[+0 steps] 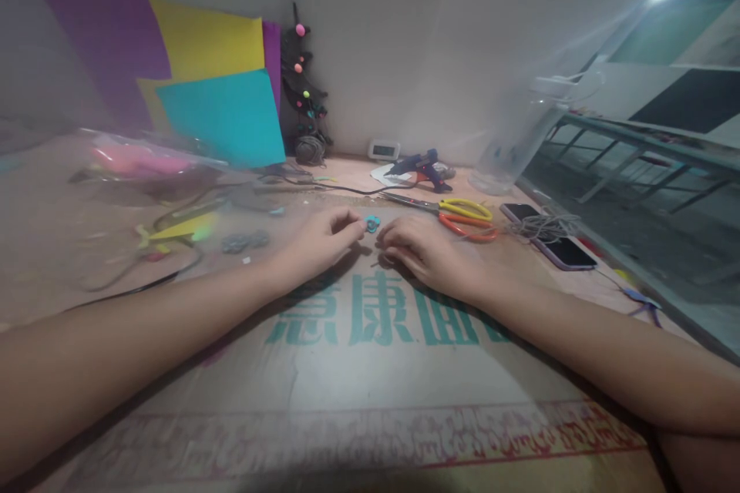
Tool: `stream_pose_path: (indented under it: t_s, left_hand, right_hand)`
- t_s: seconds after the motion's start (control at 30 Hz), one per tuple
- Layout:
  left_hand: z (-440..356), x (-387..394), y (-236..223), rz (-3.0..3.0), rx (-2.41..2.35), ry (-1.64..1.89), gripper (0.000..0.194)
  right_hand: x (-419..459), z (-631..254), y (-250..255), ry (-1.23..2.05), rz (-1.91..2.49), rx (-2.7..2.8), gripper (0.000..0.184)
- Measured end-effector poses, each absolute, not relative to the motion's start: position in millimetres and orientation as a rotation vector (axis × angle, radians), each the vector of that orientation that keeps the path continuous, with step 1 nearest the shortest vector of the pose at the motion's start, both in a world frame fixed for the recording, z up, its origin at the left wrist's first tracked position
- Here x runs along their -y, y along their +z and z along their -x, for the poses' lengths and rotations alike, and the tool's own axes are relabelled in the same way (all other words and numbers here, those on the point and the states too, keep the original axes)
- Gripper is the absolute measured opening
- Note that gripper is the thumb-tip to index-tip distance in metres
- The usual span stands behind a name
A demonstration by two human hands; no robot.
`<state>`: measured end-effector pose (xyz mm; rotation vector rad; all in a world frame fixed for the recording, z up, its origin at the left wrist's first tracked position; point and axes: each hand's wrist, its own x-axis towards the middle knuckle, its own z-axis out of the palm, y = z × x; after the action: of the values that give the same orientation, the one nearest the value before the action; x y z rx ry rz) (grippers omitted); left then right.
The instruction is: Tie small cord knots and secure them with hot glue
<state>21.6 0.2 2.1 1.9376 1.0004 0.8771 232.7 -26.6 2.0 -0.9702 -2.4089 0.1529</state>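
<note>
My left hand is closed in a pinch, thumb and forefinger at the edge of a small teal piece with a grey round middle. Just to the right of that piece is my right hand, its fingers curled together and their tips close to it. Whatever those fingers hold, if anything, is too small to make out. Both hands are over a board printed with large green characters. Scissors with yellow and orange handles lie beyond my right hand.
A dark glue gun and a small white digital display stand at the back. Phones with a coiled cable lie right, near a clear plastic jug. Coloured sheets lean left, beside a dark decorated tree.
</note>
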Motion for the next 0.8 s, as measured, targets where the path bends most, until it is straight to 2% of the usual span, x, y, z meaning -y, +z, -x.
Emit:
stream_pose_path:
  t_s: [0.27, 0.43, 0.63, 0.8]
  left_hand:
    - [-22.7, 2.7, 3.8, -2.069, -1.073, 0.757, 0.028]
    - [-22.6, 4.1, 3.5, -2.125, -1.080, 0.716, 0.031]
    - [-20.6, 1.8, 3.2, -1.855, -1.019, 0.824, 0.028]
    - [-21.2, 3.8, 3.3, -1.784, -0.851, 0.679, 0.024]
  right_hand:
    - [33.7, -232.2, 5.5, 0.084, 1.063, 2.117, 0.014]
    - [31.9, -233.8, 5.1, 0.096, 0.988, 2.172, 0.014]
    - [30.8, -234.3, 4.7, 0.057, 0.978, 2.159, 0.020]
    - [30.5, -234.1, 1.7, 0.049, 1.045, 2.158, 0.018]
